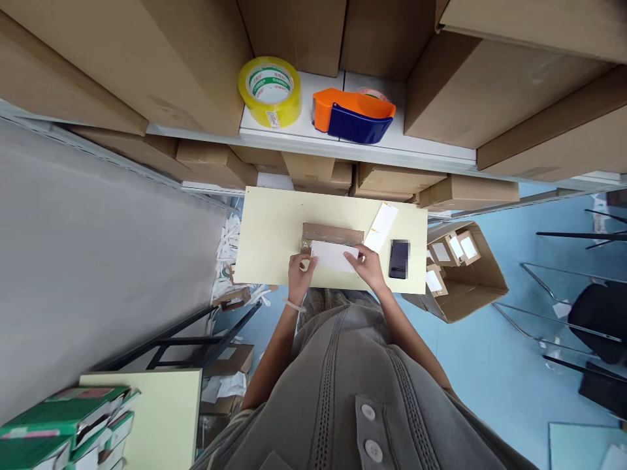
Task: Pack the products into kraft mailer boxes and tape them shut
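A small brown cardboard parcel [332, 234] lies on the pale yellow table [274, 228] with a white label [331, 256] on its near side. My left hand [300, 273] is closed, pinching the label's left end. My right hand [368, 266] is closed too, its fingers pressed on the label's right end. A white paper strip [381, 226] lies just right of the parcel, and a dark phone [399, 258] rests beside my right hand.
A yellow tape roll [270, 90] and an orange-blue tape dispenser [353, 115] sit on the shelf above, between big cartons. An open carton of small boxes [460, 271] stands right of the table. Paper scraps [228, 251] litter the floor at left. Green boxes [68, 418] sit at the lower left.
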Available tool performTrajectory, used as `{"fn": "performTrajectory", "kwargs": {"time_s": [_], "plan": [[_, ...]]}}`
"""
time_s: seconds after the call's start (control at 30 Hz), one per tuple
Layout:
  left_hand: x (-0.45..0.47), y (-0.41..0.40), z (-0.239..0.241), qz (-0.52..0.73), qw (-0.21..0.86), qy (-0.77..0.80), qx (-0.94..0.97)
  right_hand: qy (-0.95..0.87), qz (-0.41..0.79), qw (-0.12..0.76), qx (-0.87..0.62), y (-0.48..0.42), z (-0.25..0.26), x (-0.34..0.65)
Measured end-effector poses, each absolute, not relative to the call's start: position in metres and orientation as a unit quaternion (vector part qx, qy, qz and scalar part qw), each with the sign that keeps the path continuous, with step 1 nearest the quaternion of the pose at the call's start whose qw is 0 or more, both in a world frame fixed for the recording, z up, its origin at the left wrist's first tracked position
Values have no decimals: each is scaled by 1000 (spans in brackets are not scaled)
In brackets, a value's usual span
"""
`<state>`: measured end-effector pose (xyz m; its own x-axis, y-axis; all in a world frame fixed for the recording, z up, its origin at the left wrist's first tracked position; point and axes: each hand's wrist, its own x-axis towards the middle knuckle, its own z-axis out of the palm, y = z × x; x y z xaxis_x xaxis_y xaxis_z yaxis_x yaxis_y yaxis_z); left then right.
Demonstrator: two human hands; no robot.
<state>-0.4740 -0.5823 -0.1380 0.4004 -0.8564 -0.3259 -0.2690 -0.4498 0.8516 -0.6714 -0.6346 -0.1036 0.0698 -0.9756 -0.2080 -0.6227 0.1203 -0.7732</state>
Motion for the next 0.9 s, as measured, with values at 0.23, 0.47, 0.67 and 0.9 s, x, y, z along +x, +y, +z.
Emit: {"fn": "performTrajectory", "kwargs": {"time_s": [0.23, 0.47, 0.67, 0.9], "plan": [[-478, -606, -140, -351, 352, -415, 762, 653, -151, 242, -702, -656, -116, -673], [-484, -624, -140, -298, 236, -458, 804, 641, -49, 178, -745, -677, -129, -677], [-491, -627, -145, -276, 175, -475, 817, 646, -15, 163, -746, -680, -142, -675], [-494, -627, -154, -245, 142, -498, 820, 642, -10, 142, -754, -679, -149, -670]]}}
